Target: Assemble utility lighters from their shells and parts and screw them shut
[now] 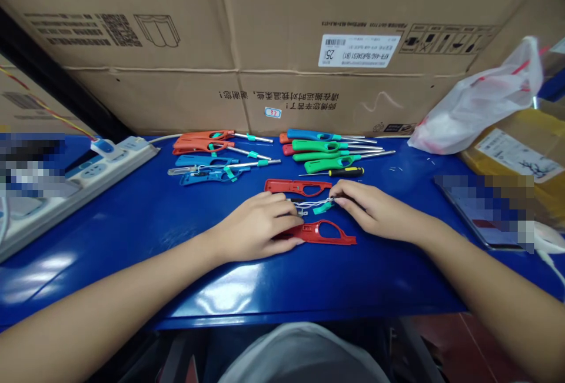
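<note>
My left hand (258,224) lies curled on the blue table (145,224), its fingers pressing the end of a red plastic lighter shell half (324,233). Right of it, my right hand (368,209) pinches thin white wires with a small teal part (321,207) just above that shell. A second red shell half (296,186) lies a little farther back. A black-and-yellow screwdriver (339,172) rests behind my right hand.
Orange and blue long-nosed lighters (216,156) lie at back left, blue, red and green ones (331,150) at back right. A white power strip (79,180) sits far left, a plastic bag (479,100) and cardboard boxes (273,36) behind.
</note>
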Demonstrator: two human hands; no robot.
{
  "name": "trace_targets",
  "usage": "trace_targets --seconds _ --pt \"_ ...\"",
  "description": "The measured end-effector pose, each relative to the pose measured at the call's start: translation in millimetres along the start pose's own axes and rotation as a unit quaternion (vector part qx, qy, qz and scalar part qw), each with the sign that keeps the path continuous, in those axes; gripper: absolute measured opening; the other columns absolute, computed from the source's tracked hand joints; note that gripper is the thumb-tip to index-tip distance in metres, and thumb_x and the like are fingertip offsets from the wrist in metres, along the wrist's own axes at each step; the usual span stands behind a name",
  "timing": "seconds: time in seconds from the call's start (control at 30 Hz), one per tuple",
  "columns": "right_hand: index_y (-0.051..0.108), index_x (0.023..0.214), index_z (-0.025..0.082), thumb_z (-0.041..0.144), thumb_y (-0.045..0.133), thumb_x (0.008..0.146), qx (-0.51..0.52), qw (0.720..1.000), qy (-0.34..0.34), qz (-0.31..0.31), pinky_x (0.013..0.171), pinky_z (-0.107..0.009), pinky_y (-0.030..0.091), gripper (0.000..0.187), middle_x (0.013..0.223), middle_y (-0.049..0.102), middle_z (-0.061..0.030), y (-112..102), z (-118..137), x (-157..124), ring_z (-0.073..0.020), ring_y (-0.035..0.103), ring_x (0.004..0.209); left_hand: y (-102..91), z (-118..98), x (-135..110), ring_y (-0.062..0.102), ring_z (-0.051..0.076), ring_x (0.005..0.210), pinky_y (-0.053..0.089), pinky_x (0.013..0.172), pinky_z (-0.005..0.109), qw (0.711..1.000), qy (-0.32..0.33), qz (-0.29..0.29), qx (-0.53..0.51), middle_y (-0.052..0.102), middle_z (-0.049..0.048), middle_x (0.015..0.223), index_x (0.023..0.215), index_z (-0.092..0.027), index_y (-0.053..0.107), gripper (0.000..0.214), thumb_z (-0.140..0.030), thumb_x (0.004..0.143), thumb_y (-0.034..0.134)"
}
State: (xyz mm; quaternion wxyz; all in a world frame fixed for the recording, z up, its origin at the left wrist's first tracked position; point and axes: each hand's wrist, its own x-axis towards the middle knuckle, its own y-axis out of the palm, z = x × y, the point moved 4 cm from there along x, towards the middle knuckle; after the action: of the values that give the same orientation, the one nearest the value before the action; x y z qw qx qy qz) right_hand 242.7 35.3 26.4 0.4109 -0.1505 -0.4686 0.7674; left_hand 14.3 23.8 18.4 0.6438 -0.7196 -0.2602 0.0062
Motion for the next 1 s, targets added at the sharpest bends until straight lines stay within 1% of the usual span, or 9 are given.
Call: trace_targets --seconds 0.13,0.2,0.4,0.47,0.6,0.7,0.87,0.93,1.0 --pt "0.06 0.108 0.023 0.03 0.046 0.105 0.012 0.999 -0.021 -0.042 0.086 -0.035 0.054 0.016 0.105 0.071 -0.0083 5.4 -5.6 -1.0 -0.021 0.068 0.095 2.1 6.1 -1.2 0.069 0.021 0.091 0.053 0.081 0.033 1.0 -0.014 0.004 0.017 0.074 0.0082 0.101 0.115 -0.017 0.071 0.031 -0.041 0.103 0.056" --pt "0.061 0.11 0.023 0.028 0.051 0.103 0.018 0.998 -0.028 -0.052 0.083 -0.033 0.055 0.013 0.104 0.071 -0.0079 5.3 -5.5 -2.2 -0.0201 0.068 0.093 0.0 10.6 -2.2 0.07 0.02 0.089 0.054 0.079 0.032 0.999 -0.023 0.005 0.032 0.074 0.008 0.1 0.112 -0.017 0.072 0.029 -0.04 0.103 0.056" --pt "0.062 0.108 0.024 0.023 0.058 0.1 0.032 0.993 -0.06 -0.092 0.077 -0.03 0.055 0.01 0.1 0.071 -0.006 -6.5 2.3 -7.7 -0.0172 0.066 0.085 -5.3 22.6 -5.2 0.071 0.023 0.094 0.055 0.08 0.033 0.998 -0.06 0.012 0.026 0.074 0.0074 0.101 0.114 -0.019 0.072 0.028 -0.038 0.101 0.057" --pt "0.063 0.106 0.024 0.023 0.058 0.099 0.034 0.994 -0.064 -0.084 0.077 -0.031 0.055 0.008 0.099 0.07 -0.0061 -9.6 5.0 -8.5 -0.0177 0.066 0.085 -5.6 25.0 -5.5 0.071 0.023 0.096 0.056 0.083 0.034 0.997 -0.076 0.003 0.009 0.074 0.0074 0.102 0.114 -0.02 0.073 0.026 -0.037 0.1 0.059" --pt "0.063 0.103 0.023 0.026 0.059 0.099 0.025 0.998 -0.052 -0.025 0.074 -0.03 0.054 0.006 0.095 0.07 -0.0061 -8.2 5.8 -8.4 -0.0175 0.064 0.082 -5.3 26.8 -4.9 0.07 0.022 0.096 0.056 0.085 0.033 0.995 -0.095 -0.005 -0.015 0.074 0.0076 0.103 0.111 -0.02 0.074 0.024 -0.035 0.098 0.062" --pt "0.063 0.101 0.023 0.025 0.059 0.098 0.03 0.998 -0.047 0.01 0.072 -0.029 0.052 0.005 0.095 0.069 -0.0055 -4.3 3.6 -8.1 -0.0168 0.063 0.081 -5.7 27.5 -4.8 0.069 0.022 0.097 0.056 0.087 0.034 0.995 -0.101 -0.009 -0.019 0.074 0.0076 0.103 0.115 -0.02 0.074 0.025 -0.035 0.098 0.062" --pt "0.062 0.097 0.022 0.026 0.06 0.098 0.031 0.999 -0.04 0.015 0.069 -0.027 0.05 0.005 0.09 0.066 -0.0032 -1.3 -0.3 -7.4 -0.015 0.061 0.077 -8.4 24.7 -4.0 0.067 0.023 0.097 0.056 0.086 0.036 0.995 -0.089 -0.033 -0.024 0.074 0.0085 0.108 0.12 -0.019 0.072 0.028 -0.03 0.098 0.06" --pt "0.062 0.098 0.022 0.028 0.061 0.098 0.029 0.999 -0.04 0.014 0.07 -0.026 0.049 0.006 0.09 0.067 -0.0028 -1.1 -0.6 -7.2 -0.0147 0.061 0.078 -11.6 20.9 -2.9 0.066 0.022 0.096 0.055 0.085 0.035 0.994 -0.079 -0.059 -0.036 0.074 0.0087 0.109 0.118 -0.018 0.072 0.026 -0.026 0.099 0.057" --pt "0.062 0.098 0.022 0.028 0.061 0.098 0.025 0.999 -0.039 0.006 0.07 -0.026 0.049 0.006 0.09 0.067 -0.0026 -1.7 -0.3 -6.9 -0.0148 0.062 0.078 -14.4 15.9 -1.4 0.066 0.021 0.092 0.055 0.083 0.035 0.993 -0.07 -0.076 -0.05 0.075 0.0082 0.104 0.113 -0.018 0.073 0.023 -0.028 0.099 0.058"
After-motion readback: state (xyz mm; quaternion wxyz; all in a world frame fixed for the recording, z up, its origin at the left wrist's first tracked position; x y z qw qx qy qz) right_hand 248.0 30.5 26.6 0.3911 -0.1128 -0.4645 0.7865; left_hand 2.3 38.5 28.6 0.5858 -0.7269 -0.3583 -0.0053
